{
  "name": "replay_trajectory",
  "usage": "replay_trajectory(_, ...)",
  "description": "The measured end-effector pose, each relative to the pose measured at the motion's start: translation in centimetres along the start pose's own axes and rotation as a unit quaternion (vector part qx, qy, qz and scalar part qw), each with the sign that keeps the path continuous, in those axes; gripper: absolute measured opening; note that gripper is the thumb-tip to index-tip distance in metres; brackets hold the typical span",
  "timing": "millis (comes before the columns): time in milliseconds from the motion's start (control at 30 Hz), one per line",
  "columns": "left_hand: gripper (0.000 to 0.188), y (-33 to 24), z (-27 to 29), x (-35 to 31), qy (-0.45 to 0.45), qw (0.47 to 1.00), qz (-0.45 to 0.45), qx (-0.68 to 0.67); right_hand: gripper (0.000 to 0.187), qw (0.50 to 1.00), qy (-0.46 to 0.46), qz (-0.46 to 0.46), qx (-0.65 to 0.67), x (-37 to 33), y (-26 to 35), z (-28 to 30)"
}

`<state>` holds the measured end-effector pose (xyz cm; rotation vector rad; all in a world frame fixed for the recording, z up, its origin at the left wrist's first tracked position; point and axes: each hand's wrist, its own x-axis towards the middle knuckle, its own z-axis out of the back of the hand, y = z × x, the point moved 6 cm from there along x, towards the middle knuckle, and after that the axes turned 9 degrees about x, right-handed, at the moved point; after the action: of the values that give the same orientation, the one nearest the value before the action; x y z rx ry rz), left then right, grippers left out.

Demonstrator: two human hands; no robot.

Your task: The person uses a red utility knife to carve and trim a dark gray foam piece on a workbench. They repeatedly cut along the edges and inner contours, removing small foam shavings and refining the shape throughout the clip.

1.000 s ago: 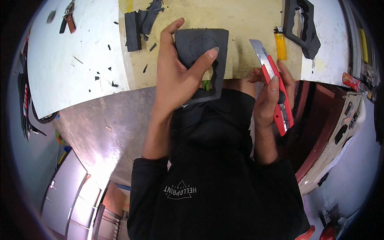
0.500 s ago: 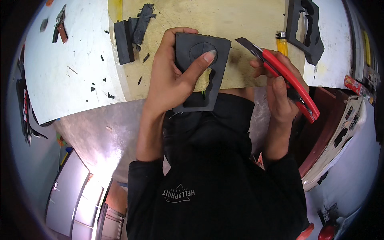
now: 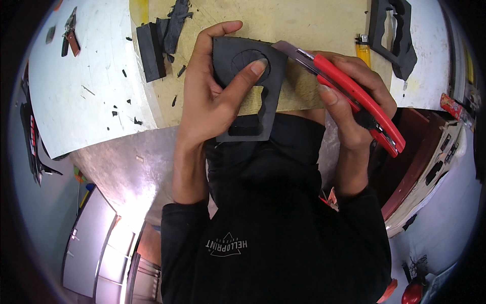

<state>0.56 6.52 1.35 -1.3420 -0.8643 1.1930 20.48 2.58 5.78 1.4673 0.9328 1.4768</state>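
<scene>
A dark grey foam-like piece (image 3: 274, 76) with a notched handle opening and a round outline is gripped in my left hand (image 3: 205, 104). My left thumb presses on the round outline, while the fingers behind the piece are mostly hidden. My right hand (image 3: 349, 124) is closed around a red snap-off utility knife (image 3: 349, 81) with its blade (image 3: 291, 50) out. The blade's tip overlaps the piece's far right corner; whether it cuts in, I cannot tell.
Dark foam offcuts (image 3: 150, 53) and small scraps lie left on the yellowish board (image 3: 314, 23). A yellow lighter (image 3: 363, 50) and another dark notched piece (image 3: 377, 30) are at the right. A small pistol-shaped object (image 3: 71, 35) rests on the white tabletop (image 3: 96, 111).
My right hand has brought the knife leftward, so its blade has gone from beside the foam piece to its far right corner. My left hand with the piece has shifted slightly left.
</scene>
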Motion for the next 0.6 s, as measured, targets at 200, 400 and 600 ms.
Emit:
replay_trajectory(200,0.057,0.3,0.4,0.0,0.030,1.000,-0.003,0.010,0.031,0.996,0.071,0.052,0.017,0.3,-0.1,-1.2)
replay_trajectory(400,0.058,0.2,0.8,-0.2,0.036,0.999,0.018,-0.005,0.028,0.997,0.060,0.040,0.015,-0.6,0.0,-2.2)
replay_trajectory(600,0.060,0.3,0.7,-0.1,0.030,0.998,0.033,-0.043,0.028,0.995,0.029,0.085,-0.031,-1.3,0.2,-3.4)
